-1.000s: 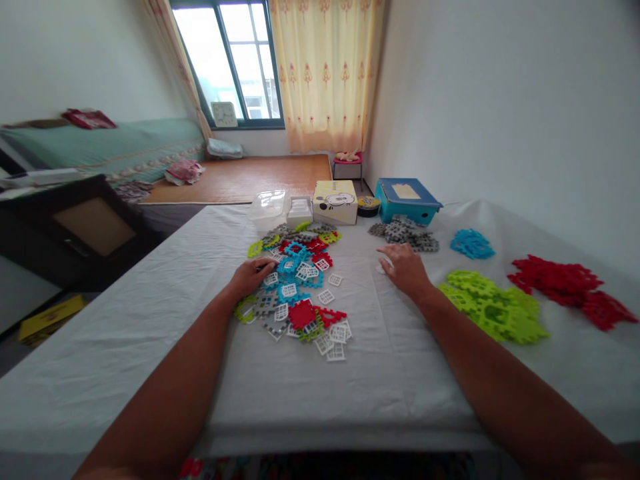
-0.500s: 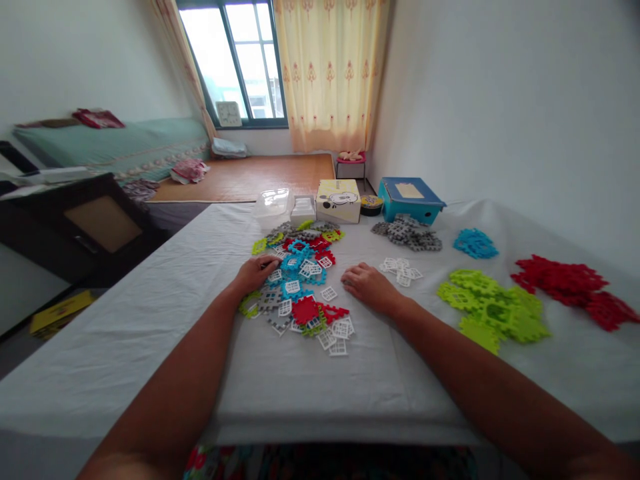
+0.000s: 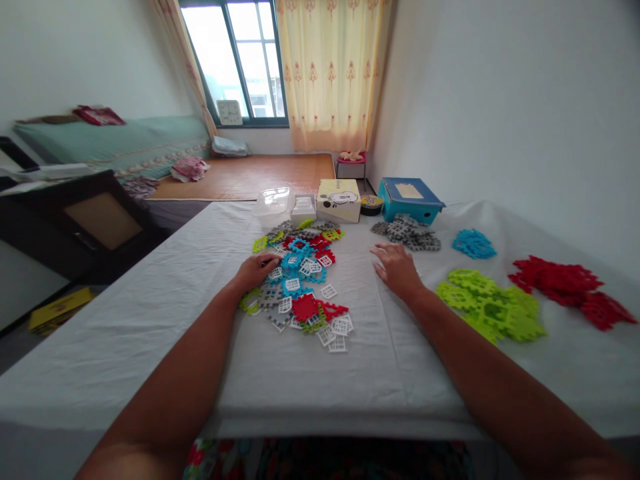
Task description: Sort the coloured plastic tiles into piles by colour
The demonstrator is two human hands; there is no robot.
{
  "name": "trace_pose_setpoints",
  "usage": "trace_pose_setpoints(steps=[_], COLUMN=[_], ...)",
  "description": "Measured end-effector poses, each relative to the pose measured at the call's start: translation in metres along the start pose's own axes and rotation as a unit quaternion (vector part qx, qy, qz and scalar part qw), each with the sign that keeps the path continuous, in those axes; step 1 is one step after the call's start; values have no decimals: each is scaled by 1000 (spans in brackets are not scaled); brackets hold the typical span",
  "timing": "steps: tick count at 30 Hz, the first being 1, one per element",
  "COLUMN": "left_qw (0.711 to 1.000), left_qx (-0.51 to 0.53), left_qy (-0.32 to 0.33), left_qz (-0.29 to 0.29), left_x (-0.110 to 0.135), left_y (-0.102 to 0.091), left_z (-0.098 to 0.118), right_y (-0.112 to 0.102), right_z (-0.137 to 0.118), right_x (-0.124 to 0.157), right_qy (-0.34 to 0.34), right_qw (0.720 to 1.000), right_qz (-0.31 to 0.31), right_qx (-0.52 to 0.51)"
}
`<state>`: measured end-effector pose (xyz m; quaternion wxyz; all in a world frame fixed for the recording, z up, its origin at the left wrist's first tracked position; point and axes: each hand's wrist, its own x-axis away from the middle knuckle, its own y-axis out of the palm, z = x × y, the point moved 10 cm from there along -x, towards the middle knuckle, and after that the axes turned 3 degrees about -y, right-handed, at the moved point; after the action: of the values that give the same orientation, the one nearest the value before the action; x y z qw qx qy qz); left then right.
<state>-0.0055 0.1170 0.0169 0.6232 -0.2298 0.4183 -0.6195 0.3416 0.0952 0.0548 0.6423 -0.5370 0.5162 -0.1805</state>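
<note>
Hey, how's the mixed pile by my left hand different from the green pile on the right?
The mixed pile has several colours; the green pile is all green. White window pieces show in the mixed pile, none in the green pile. Both lie on the white cloth.

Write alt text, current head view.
Left hand at the left edge of a pile of flat, multicoloured plastic pieces on a white cloth; right hand to its right. Behind and right lie a gray heap, a blue heap, a lime-green heap and a red heap of such pieces.
</note>
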Motion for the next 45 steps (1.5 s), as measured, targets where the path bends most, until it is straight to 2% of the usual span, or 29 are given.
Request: trace_pose_setpoints(steps=[2, 6, 9, 13, 15, 21, 23, 24, 26, 28, 30, 33, 35, 40, 45], left_qw=[1000, 1000, 1000, 1000, 1000, 1000, 1000, 1000, 1000, 1000, 1000, 1000, 1000, 1000, 1000], left_qx=[0, 1, -6, -6, -5, -11, -12, -12, -12, -11, -12, -14, -12, -8, -13], left_qy=[0, 5, 5, 9, 10, 13, 13, 12, 10, 11, 10, 9, 8, 8, 9], left_qz=[1, -2, -4, -5, -4, 1, 2, 2, 2, 3, 4, 5, 6, 6, 4], left_x=[0, 1, 1, -1, -1, 0, 0, 0, 0, 0, 0, 0, -1, -1, 0], left_y=[0, 1, 1, 2, 2, 1, 1, 1, 1, 1, 1, 2, 2, 3, 1], left_z=[0, 0, 0, -2, -3, -1, 0, 1, 1, 1, 2, 1, 0, 0, 4], right_y=[4, 27, 40, 42, 38, 11, -1, -5, -9, -9, -4, 8, 15, 22, -1], right_z=[-29, -103, -123, -123, -115, -41, -32, -38, -67, -111, -149, -176, -172, -127, -110], right_x=[1, 15, 20, 19, 16, 0, 0, 1, 7, 19, 33, 39, 32, 3, 3], right_qy=[-64, -230, -267, -274, -253, -46, -31, -48, -128, -231, -302, -327, -297, -144, -133], right_qw=[996, 958, 949, 952, 959, 997, 999, 999, 986, 954, 924, 915, 924, 941, 953], right_qz=[-20, -103, -120, -121, -124, -60, -22, -7, -5, -38, -72, -80, -60, -2, 36], right_qx=[-56, -139, -116, -62, -29, 29, 15, -13, -105, -190, -222, -220, -235, -305, -269])
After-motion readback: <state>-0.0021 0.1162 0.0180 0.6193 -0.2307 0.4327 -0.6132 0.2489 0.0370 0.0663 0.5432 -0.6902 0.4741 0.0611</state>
